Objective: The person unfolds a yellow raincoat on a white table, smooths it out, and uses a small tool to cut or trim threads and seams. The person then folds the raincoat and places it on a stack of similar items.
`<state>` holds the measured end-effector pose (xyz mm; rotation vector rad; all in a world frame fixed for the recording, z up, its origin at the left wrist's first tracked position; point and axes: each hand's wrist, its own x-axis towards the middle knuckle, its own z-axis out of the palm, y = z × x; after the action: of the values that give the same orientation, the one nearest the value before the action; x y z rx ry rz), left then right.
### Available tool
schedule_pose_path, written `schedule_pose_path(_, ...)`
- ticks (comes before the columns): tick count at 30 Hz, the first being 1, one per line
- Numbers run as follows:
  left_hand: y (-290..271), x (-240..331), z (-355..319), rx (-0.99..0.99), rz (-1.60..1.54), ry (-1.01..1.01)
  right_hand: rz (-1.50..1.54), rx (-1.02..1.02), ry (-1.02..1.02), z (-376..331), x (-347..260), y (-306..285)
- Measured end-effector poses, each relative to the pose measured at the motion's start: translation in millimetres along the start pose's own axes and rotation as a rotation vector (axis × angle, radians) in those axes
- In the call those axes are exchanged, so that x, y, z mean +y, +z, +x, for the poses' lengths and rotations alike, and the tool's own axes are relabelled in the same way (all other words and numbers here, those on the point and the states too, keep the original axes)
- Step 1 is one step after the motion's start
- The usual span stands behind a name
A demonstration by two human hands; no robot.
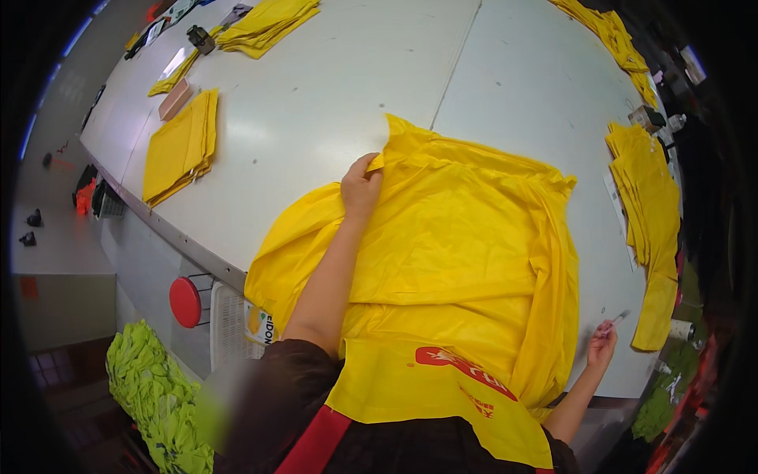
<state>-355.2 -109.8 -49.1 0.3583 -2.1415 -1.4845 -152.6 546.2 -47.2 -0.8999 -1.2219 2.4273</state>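
A large yellow garment (458,237) of thin, shiny fabric lies spread and wrinkled on the white table before me. My left hand (362,186) is closed on its upper left edge, pinching a fold of the fabric. Off the garment's right side, my right hand (602,344) has its fingers closed round a small, thin, pale tool (621,317) that points up and to the right. Its kind is too small to make out. A yellow panel (395,383) with a red print hangs nearest my body, below the garment.
Folded yellow pieces lie in a stack (181,146) at left, another stack (268,25) at far left and a pile (643,197) along the right edge. A pink box (175,99) stands at left. Below are a red stool (185,302), a white basket (227,324) and lime-green fabric (154,387).
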Motion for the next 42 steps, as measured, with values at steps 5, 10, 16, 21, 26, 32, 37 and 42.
schedule_pose_path(5, 2, 25, 3, 0.002, 0.083, -0.129, 0.244, -0.409, 0.037, -44, 5, 95)
schedule_pose_path(10, 10, 11, 19, 0.055, 0.127, -0.215, -0.245, -0.352, 0.092, -22, 34, 156)
schedule_pose_path(16, 8, 9, 35, 0.043, -0.114, -0.348, -0.504, -0.472, 0.11, -37, 63, 247)
schedule_pose_path(21, 13, 11, 18, 0.095, -0.116, -0.213, -0.825, -0.732, 0.228, -56, 113, 329)
schedule_pose_path(26, 20, 26, -1, 0.12, -0.035, -0.08, -1.152, -1.051, -0.246, -90, 155, 415)
schedule_pose_path(32, 21, 17, -10, 0.219, 0.21, 0.29, -1.549, -1.117, -0.683, -111, 175, 493)
schedule_pose_path(37, 24, 11, -15, 0.232, 0.245, 0.361, -1.751, -1.095, -0.937, -113, 189, 517)
schedule_pose_path(42, 22, 15, -17, 0.233, 0.284, 0.417, -1.837, -1.093, -1.004, -119, 195, 522)
